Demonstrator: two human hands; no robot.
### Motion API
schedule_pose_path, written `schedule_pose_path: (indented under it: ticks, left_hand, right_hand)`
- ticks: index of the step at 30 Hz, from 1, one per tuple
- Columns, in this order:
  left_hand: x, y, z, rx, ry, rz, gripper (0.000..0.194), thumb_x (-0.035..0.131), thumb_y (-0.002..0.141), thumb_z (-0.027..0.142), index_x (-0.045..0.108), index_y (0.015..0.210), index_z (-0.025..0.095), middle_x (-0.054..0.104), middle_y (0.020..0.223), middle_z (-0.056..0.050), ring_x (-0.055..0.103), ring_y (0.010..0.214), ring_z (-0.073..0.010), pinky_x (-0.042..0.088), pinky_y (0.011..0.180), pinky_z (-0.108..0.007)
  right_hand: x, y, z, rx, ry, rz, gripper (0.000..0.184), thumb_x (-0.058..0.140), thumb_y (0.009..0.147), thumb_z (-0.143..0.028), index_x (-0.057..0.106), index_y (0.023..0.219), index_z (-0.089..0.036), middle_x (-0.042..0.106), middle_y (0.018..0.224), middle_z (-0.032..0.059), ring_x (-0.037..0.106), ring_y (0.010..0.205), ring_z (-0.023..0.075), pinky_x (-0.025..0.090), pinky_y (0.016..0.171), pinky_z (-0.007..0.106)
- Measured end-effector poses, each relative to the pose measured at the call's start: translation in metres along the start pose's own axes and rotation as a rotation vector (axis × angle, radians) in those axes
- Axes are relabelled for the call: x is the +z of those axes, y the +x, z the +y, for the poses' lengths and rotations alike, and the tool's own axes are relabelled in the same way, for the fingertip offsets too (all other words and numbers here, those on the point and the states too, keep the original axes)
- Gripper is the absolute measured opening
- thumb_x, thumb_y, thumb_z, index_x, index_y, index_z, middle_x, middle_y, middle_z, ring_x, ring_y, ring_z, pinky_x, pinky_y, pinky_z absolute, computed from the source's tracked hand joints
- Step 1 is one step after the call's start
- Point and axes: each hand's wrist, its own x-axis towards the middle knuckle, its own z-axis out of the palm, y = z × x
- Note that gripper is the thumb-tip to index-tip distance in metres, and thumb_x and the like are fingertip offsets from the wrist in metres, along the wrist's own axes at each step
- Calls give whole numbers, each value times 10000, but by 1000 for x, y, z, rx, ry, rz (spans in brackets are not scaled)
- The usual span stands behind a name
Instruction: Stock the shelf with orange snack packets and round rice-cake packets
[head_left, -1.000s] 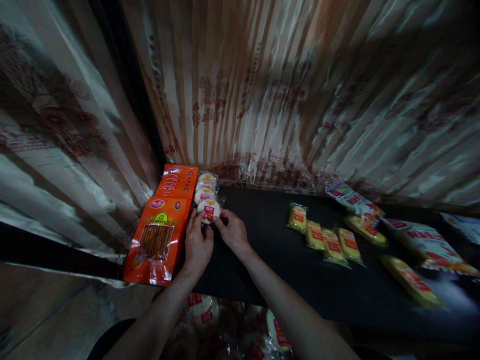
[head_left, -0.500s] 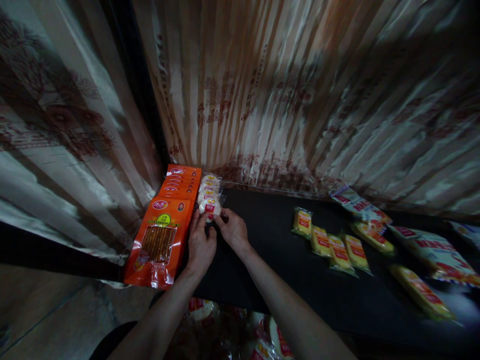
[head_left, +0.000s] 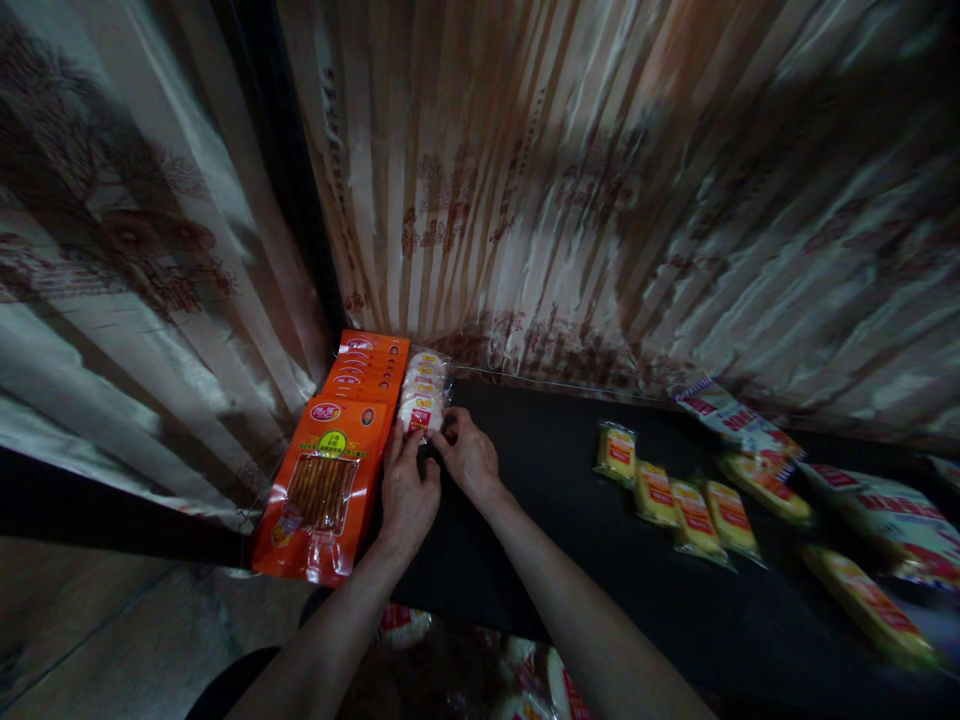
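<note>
A row of overlapping round white rice crackers in clear wrappers with red and yellow labels runs along the back of the black shelf. The front rice cracker packet [head_left: 417, 408] lies at the near end of this row. My left hand [head_left: 409, 492] has its fingertips on the near edge of that packet, thumb beside them. From the right, my right hand [head_left: 469, 458] pinches the packet's near right corner, its fingers curled. Close against my left hand is an orange snack bag [head_left: 324, 490] with a window showing brown sticks, with more orange bags overlapped behind it.
Several yellow wrapped cakes [head_left: 694, 518] are scattered on the black shelf [head_left: 540, 450] to the right, with white-and-red bags [head_left: 739, 420] beyond. Below the front edge, more packets [head_left: 525, 680] show between my arms. A patterned curtain [head_left: 480, 200] hangs behind; a dark post [head_left: 292, 150] stands at the corner.
The view has shifted slightly, so everything sits a little farther right. Both hands stay at the front packet, with only small finger movements.
</note>
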Motion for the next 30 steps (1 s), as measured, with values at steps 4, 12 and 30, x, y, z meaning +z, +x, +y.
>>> schedule_pose_path:
  ticks: [4, 12, 30]
  left_hand:
    - [1, -1, 2, 19, 65, -3, 460, 473, 783, 152, 533, 1238, 121, 357, 1453, -133, 301, 1350, -253, 251, 1127, -423]
    - [5, -1, 0, 60, 128, 8, 486, 477, 765, 129, 519, 1249, 138, 387, 1441, -109, 257, 1369, -264, 244, 1127, -460]
    - [9, -7, -5, 178, 141, 42, 487, 462, 766, 117, 485, 1253, 119, 391, 1427, -124, 238, 1373, -250, 261, 1124, -462]
  right_hand:
    - [0, 1, 0, -27, 24, 12, 406, 537, 840, -364, 473, 1215, -222, 652, 771, -22, 626, 715, 151, 400, 599, 237]
    - [-3, 2, -4, 9, -11, -74, 499, 514, 853, -362, 407, 1320, -222, 701, 841, -8, 649, 789, 170, 424, 652, 256]
    - [-1, -12, 13, -35, 165, 10, 516, 513, 845, -285, 408, 1317, -102, 691, 875, 41, 634, 775, 162, 466, 743, 269]
